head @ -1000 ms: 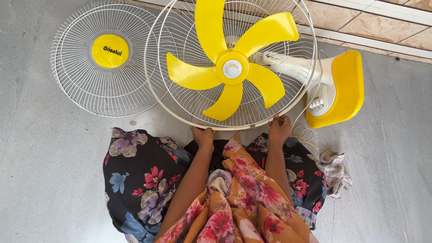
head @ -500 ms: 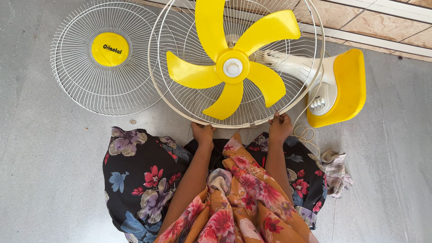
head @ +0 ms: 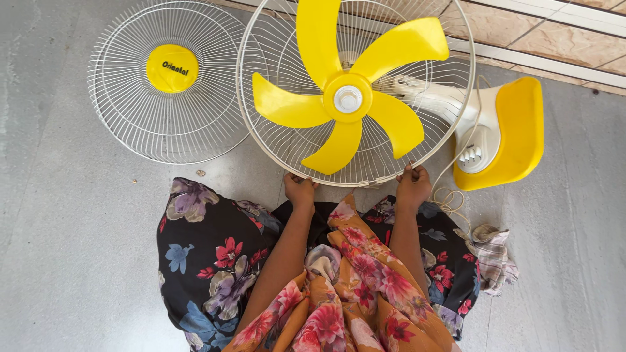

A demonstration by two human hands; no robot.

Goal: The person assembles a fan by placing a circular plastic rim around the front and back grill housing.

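Left hand: the left hand (head: 299, 190) is curled shut over the near rim of the rear guard (head: 450, 124), at about 7 o'clock on the ring; the fingertips are hidden behind the rim.
Right hand: the right hand (head: 413, 185) is closed on the same rim at about 5 o'clock, fingers wrapped over the wire edge.
Rear guard: one round white wire cage, tilted up toward the camera, bottom edge just above the person's lap.
Blades: one yellow blade wheel (head: 347, 98) with five blades, set inside the guard around a white hub.
Front guard: one loose wire grille (head: 169, 85) with a yellow centre disc, flat on the floor at 9 o'clock of the fan, its edge passing behind the rear guard.
Base: one yellow and white fan base (head: 515, 133) at 3 o'clock, touching the floor.
Cord: a coiled white cord (head: 450, 199) just beside the right hand.
Cloth: one checked rag (head: 495, 257) at 4 o'clock.
Open room: bare grey floor (head: 65, 248) lies wide at 8 o'clock; a wall ledge closes off 12 o'clock.
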